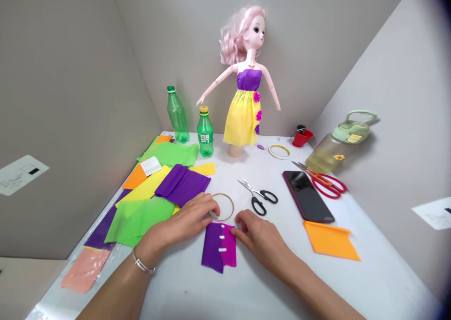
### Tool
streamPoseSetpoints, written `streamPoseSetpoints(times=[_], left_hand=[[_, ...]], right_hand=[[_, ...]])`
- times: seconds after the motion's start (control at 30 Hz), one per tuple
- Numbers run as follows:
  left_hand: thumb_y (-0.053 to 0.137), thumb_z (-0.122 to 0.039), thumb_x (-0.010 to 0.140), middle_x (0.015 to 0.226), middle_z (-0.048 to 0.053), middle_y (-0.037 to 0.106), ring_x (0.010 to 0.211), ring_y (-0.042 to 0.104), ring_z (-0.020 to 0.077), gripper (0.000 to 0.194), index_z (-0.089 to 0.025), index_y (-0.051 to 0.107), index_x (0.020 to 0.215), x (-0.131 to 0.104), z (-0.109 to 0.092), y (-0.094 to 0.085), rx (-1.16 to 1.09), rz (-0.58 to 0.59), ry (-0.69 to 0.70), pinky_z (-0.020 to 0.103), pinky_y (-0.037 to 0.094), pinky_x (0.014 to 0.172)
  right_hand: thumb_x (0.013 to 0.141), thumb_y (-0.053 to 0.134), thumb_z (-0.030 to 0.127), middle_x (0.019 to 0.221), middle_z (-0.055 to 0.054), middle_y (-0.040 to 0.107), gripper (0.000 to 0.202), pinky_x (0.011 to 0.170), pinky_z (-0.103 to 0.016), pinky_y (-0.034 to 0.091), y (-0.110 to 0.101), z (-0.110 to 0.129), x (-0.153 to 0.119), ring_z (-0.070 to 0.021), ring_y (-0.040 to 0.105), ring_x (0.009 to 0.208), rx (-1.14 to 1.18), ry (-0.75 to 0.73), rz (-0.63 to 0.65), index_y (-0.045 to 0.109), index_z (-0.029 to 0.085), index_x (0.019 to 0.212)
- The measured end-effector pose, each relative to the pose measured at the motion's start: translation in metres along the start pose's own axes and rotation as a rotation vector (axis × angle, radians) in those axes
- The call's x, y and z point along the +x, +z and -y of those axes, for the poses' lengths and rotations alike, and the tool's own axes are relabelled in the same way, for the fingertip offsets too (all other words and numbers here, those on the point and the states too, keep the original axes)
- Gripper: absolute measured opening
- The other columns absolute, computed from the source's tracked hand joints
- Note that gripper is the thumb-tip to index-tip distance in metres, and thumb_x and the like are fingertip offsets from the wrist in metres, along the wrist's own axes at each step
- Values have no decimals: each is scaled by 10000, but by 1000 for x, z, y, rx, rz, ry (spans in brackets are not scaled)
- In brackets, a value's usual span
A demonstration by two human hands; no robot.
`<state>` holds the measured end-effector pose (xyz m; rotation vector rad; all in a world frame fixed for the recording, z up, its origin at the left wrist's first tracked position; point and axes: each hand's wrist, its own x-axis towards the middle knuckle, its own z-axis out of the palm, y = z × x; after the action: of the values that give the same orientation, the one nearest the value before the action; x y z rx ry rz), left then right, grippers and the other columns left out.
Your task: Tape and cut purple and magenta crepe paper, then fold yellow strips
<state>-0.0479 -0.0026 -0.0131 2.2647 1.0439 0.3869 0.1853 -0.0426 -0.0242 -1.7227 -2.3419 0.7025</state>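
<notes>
A small piece of purple and magenta crepe paper (218, 247), joined with short white tape strips, lies flat on the white table (218, 292). My left hand (186, 223) rests palm down at its top left corner, fingertips touching a thin tape ring (221, 206). My right hand (259, 235) presses its fingertips on the piece's right edge. Black-handled scissors (259, 198) lie just behind my right hand.
Sheets of green, purple, yellow and orange paper (155, 193) are piled at the left. At the back stand a doll in a purple and yellow paper dress (246, 85) and two green bottles (205, 132). Phone (307, 195), red scissors (326, 181), orange sheet (331, 240) and water jug (338, 144) lie right.
</notes>
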Motion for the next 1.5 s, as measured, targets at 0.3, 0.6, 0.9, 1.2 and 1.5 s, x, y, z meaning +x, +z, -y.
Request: streamPoseSetpoints(times=[0.3, 0.6, 0.9, 1.2, 1.5], left_hand=[[463, -133, 932, 1026, 44, 556, 970, 475, 220, 125, -205, 557, 972, 5, 1, 0, 196, -136, -60, 345, 398, 844], [540, -259, 918, 1004, 7, 566, 957, 528, 198, 47, -235, 539, 958, -14, -12, -12, 41, 156, -171, 307, 401, 812], [481, -176, 886, 920, 0, 556, 863, 520, 168, 66, -211, 528, 855, -7, -10, -8, 26, 179, -163, 278, 385, 736], [437, -150, 889, 897, 0, 579, 808, 527, 168, 119, -218, 532, 865, -7, -11, -10, -1, 147, -135, 278, 379, 697], [476, -186, 896, 859, -11, 578, 750, 513, 152, 79, -216, 530, 847, -5, -7, -12, -32, 115, -178, 261, 367, 655]], right_hand=[[897, 565, 214, 779, 16, 633, 85, 625, -258, 342, 0, 6, 1, -147, 555, 674, 183, 12, 54, 572, 216, 813], [899, 551, 284, 730, 52, 635, 41, 611, -252, 357, 4, -2, 5, -139, 550, 652, 375, 39, 55, 546, 244, 890], [907, 525, 311, 743, 30, 625, 131, 626, -267, 381, 4, -4, 8, -155, 562, 663, 357, 33, 58, 563, 239, 1010], [888, 509, 151, 870, 3, 637, 294, 672, -261, 430, 0, -11, 2, -154, 587, 723, 303, -130, 35, 571, 258, 1155], [941, 509, 118, 941, -41, 568, 246, 646, -250, 429, -3, 5, 2, -158, 582, 764, 25, -402, 21, 669, 258, 1065]])
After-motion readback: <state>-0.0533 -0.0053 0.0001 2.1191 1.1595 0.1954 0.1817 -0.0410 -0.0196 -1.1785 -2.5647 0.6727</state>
